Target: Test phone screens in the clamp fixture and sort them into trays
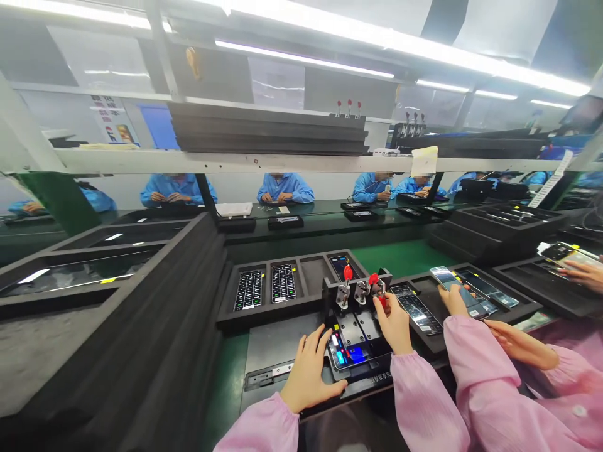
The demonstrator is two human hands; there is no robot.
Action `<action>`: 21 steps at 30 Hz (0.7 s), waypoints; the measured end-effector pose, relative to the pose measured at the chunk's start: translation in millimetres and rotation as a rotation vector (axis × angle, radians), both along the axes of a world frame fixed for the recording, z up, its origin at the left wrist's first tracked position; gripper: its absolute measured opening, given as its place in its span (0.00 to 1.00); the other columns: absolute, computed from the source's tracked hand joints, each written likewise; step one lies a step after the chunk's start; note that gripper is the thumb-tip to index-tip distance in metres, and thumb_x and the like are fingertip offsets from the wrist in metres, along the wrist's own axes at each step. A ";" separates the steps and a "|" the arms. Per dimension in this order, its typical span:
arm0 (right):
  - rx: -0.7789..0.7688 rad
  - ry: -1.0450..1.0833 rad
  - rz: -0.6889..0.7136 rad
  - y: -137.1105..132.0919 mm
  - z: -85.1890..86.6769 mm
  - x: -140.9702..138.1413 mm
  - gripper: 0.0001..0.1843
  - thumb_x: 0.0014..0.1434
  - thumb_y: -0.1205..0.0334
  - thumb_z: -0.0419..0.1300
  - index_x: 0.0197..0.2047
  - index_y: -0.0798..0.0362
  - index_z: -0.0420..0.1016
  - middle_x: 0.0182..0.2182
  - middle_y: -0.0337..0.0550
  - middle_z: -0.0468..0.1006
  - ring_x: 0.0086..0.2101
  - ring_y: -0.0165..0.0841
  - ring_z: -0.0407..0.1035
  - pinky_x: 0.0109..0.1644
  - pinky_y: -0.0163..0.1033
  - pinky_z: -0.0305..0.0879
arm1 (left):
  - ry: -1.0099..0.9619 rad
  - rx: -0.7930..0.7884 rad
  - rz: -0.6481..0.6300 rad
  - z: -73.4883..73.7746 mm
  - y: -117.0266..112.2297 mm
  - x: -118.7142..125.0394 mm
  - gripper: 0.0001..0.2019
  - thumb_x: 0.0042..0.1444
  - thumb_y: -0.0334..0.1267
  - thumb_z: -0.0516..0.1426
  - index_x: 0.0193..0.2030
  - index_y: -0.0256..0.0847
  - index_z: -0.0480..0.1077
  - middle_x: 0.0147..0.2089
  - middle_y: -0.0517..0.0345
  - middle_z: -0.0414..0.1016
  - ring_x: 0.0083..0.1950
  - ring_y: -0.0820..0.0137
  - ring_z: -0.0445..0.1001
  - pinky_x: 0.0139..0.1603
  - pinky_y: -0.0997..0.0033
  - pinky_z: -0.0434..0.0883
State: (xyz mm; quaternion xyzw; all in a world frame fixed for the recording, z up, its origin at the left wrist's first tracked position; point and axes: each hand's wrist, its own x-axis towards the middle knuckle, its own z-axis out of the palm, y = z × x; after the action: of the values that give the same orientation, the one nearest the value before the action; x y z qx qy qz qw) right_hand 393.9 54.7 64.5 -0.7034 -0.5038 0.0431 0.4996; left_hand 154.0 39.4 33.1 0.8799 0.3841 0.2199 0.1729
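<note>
A black clamp fixture (354, 328) stands on the green bench in front of me. A phone (347, 353) with a lit blue screen lies in its near end. My left hand (308, 371) lies flat with spread fingers on the fixture's base, fingertips at the phone's left edge. My right hand (393, 321) is closed around the rightmost red toggle clamp handle (379, 294). Two other red-tipped clamps (347, 274) stand upright on the fixture's back rail.
A black tray (308, 276) behind the fixture holds two keypad-like parts and a phone. Tall stacks of black foam trays (141, 326) stand at my left. At my right a co-worker's hand (453, 300) holds a phone (443, 276) over another tray. People in blue coats (285, 187) sit across the line.
</note>
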 end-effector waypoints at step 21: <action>0.412 -0.085 0.175 -86.3 26.7 -35.2 0.08 0.52 0.62 0.57 0.37 0.53 0.69 0.20 0.36 0.68 0.23 0.28 0.63 0.32 0.36 0.64 | -0.070 -0.225 0.151 11.2 -9.0 -90.8 0.47 0.37 0.35 0.61 0.64 0.47 0.42 0.65 0.51 0.51 0.64 0.53 0.52 0.62 0.46 0.50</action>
State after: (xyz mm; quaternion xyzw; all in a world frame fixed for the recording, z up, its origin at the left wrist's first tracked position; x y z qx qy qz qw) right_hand 358.7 -31.7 91.2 -0.5413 -0.5816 -0.0475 0.6054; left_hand 63.2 30.3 44.3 0.8153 0.4653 0.2184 0.2667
